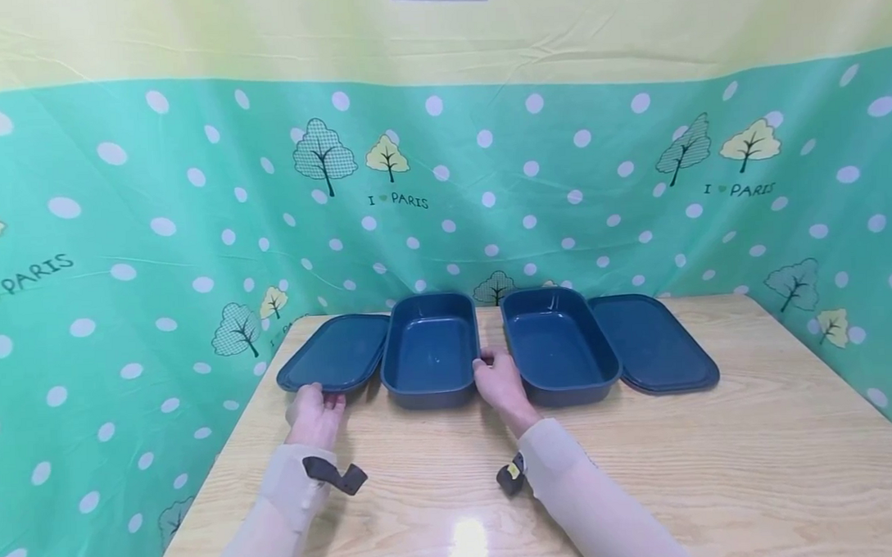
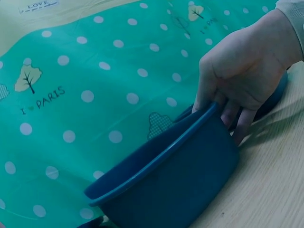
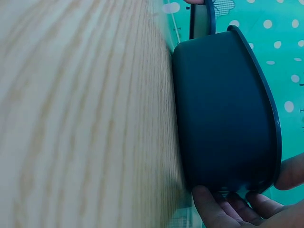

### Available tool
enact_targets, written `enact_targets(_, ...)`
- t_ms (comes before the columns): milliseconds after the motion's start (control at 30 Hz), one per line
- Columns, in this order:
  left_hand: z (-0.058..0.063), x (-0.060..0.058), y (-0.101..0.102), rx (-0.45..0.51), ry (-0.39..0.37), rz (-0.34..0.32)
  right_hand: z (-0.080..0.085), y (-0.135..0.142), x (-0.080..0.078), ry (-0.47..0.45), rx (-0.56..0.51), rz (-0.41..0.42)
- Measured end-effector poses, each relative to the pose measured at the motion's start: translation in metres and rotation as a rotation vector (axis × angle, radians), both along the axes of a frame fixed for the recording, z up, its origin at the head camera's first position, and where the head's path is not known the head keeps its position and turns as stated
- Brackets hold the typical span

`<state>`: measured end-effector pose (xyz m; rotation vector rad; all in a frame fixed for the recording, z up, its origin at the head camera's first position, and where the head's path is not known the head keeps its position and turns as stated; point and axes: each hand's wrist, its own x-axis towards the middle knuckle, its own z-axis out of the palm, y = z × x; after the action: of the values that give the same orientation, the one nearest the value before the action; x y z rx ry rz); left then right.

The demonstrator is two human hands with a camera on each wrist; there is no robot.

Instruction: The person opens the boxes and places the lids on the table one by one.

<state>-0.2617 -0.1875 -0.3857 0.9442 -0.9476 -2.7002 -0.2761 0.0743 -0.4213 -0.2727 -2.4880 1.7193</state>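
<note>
Left of centre on the table stands a dark blue rectangular food container [image 1: 433,400], uncovered and upright. At its right side my right hand [image 1: 501,385] grips it, fingers against the outer wall and thumb by the rim, as the right wrist view shows. To its left is a matching blue lid [image 1: 338,352], slightly raised at the front. My left hand [image 1: 314,416] holds this lid by its front edge, thumb on top and fingers below. In the left wrist view the near container [image 2: 175,175] partly hides the lid.
Close to my right hand stands a second blue container [image 1: 575,394], also uncovered. Another blue lid [image 1: 651,341] lies against its right side. A wooden table [image 1: 776,447] bears them all. Behind and at the sides hangs a green dotted curtain [image 1: 599,216].
</note>
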Motion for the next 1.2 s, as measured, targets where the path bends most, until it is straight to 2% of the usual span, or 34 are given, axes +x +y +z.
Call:
enact_targets(267, -0.002, -0.001, -0.001, -0.018, -0.026, 0.013, 0.001, -0.001, 0.000, 0.017, -0.018, 0.001)
enact_targets(900, -0.011, 0.004, -0.005, -0.067, -0.068, -0.036, 0.004, -0.001, 0.001, -0.004, -0.020, 0.005)
enact_targets(1200, -0.010, 0.008, -0.008, -0.097, -0.078, -0.067, 0.003, -0.001, 0.001, -0.011, -0.010, 0.004)
